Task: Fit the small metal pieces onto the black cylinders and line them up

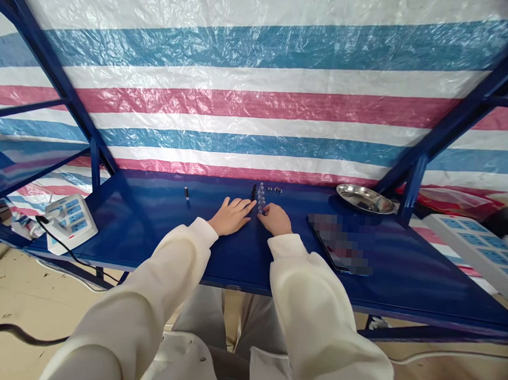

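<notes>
Both my hands rest on a blue metal shelf (170, 219), in cream sleeves. My left hand (232, 215) lies flat with fingers stretched out, its fingertips beside a row of small clear vials (261, 198) and a dark stick-like piece (253, 191). My right hand (277, 219) is curled just below the vials, fingers folded in; what it pinches, if anything, is too small to see. Behind the vials lie a few small dark round bits (274, 189). A small dark tube (186, 194) stands apart to the left.
A steel dish (364, 198) sits at the back right by a blue upright post (411, 188). A dark phone-like slab (339, 243) lies right of my hands. A white power strip (69, 221) with a black cable sits on the left edge. Striped tarp (259, 98) forms the back wall.
</notes>
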Demonstrator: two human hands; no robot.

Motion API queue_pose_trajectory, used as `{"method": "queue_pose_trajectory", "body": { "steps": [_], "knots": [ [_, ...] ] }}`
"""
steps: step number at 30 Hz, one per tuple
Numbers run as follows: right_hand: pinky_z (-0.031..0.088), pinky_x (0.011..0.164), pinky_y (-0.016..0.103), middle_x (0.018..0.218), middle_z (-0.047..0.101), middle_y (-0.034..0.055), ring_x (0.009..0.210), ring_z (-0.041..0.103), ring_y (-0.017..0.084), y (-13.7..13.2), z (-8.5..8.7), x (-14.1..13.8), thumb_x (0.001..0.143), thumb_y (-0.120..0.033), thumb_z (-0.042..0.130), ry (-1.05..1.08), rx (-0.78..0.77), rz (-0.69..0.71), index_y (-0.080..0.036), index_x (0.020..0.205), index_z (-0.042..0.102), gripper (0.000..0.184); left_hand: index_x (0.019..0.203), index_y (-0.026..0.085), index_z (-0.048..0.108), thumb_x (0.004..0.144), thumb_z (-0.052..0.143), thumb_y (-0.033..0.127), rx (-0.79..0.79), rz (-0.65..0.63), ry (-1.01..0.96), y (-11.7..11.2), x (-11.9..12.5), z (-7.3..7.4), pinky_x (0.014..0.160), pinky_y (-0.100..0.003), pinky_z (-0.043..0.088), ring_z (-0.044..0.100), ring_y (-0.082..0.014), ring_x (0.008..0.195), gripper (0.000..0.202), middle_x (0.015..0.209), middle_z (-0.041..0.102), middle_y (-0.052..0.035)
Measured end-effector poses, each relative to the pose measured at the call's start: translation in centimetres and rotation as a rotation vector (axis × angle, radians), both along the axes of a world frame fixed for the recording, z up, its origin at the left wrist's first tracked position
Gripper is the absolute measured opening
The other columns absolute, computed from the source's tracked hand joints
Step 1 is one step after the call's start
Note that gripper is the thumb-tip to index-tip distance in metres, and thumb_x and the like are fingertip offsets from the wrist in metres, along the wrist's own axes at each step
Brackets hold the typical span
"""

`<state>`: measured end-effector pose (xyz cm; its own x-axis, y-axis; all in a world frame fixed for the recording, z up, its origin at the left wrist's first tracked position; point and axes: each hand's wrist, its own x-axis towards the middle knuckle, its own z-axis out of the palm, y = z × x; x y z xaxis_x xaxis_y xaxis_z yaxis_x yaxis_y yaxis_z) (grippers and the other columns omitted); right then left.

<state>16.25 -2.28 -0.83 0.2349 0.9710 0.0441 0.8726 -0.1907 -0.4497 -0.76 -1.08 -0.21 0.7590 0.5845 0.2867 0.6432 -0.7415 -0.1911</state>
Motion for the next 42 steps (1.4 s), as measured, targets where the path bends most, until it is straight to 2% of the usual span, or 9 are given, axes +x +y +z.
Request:
{"method": "queue_pose_trajectory", "body": {
  "steps": [7,12,15,21,31,36,42],
  "knots": [
    [0.042,0.076,0.026,0.099,0.066,0.0101,0.095,0.062,0.020,0.0,0.3,-0.1,0.079,-0.029,0.060,0.013,-0.015,-0.009,-0.014,0.099,0.063,0.025,0.135,0.013,0.040,0.097,0.026,0.028,0.062,0.031,-0.003,0.7,0.6,-0.2,0.091,-0.041,0.032,0.047,-0.0233,0.112,0.043,0.127,0.052,-0.0153],
    [0.043,0.075,0.027,0.099,0.066,0.0099,0.094,0.062,0.020,-0.2,0.5,-0.3,0.080,-0.030,0.059,0.009,-0.012,-0.022,-0.015,0.096,0.064,0.023,0.125,0.015,0.051,0.093,0.032,0.014,0.070,-0.008,-0.029,1.0,0.6,0.2,0.087,-0.039,0.033,0.048,-0.0220,0.107,0.037,0.117,0.056,-0.0126],
    [0.043,0.075,0.027,0.098,0.066,0.0094,0.093,0.062,0.020,-0.2,0.5,-0.3,0.080,-0.029,0.059,0.012,-0.007,-0.027,-0.016,0.095,0.064,0.021,0.115,0.016,0.057,0.092,0.031,0.011,0.063,-0.026,-0.068,1.2,0.6,0.4,0.086,-0.039,0.032,0.049,-0.0213,0.105,0.035,0.113,0.059,-0.0111],
    [0.043,0.074,0.027,0.097,0.066,0.0092,0.092,0.062,0.020,-0.1,0.4,-0.4,0.080,-0.030,0.058,-0.002,0.001,-0.026,-0.016,0.093,0.065,0.019,0.100,0.016,0.061,0.093,0.031,0.014,0.048,-0.033,-0.085,1.3,0.5,0.6,0.086,-0.038,0.030,0.049,-0.0207,0.099,0.031,0.101,0.062,-0.0091],
    [0.044,0.073,0.028,0.096,0.066,0.0099,0.092,0.062,0.021,0.0,0.3,-0.5,0.082,-0.030,0.056,-0.032,-0.004,-0.006,-0.016,0.091,0.065,0.019,0.100,0.016,0.061,0.094,0.033,0.020,0.014,0.004,-0.167,-0.1,-2.1,2.2,0.083,-0.037,0.031,0.053,-0.0200,0.097,0.029,0.100,0.064,-0.0078],
    [0.044,0.073,0.028,0.096,0.066,0.0096,0.091,0.062,0.021,0.0,0.4,-0.6,0.082,-0.029,0.056,-0.018,0.001,-0.010,-0.017,0.090,0.065,0.018,0.099,0.017,0.062,0.093,0.040,0.022,-0.024,0.098,-0.333,-0.2,-3.6,1.5,0.085,-0.036,0.032,0.057,-0.0180,0.093,0.024,0.102,0.065,-0.0070],
    [0.044,0.072,0.027,0.095,0.067,0.0090,0.090,0.062,0.020,0.0,0.3,-0.5,0.082,-0.027,0.055,-0.022,0.003,-0.009,-0.017,0.089,0.065,0.016,0.096,0.019,0.063,0.090,0.047,0.022,-0.075,0.187,-0.504,0.2,-4.2,0.5,0.088,-0.037,0.036,0.060,-0.0175,0.093,0.018,0.101,0.067,-0.0056]
  ]
}}
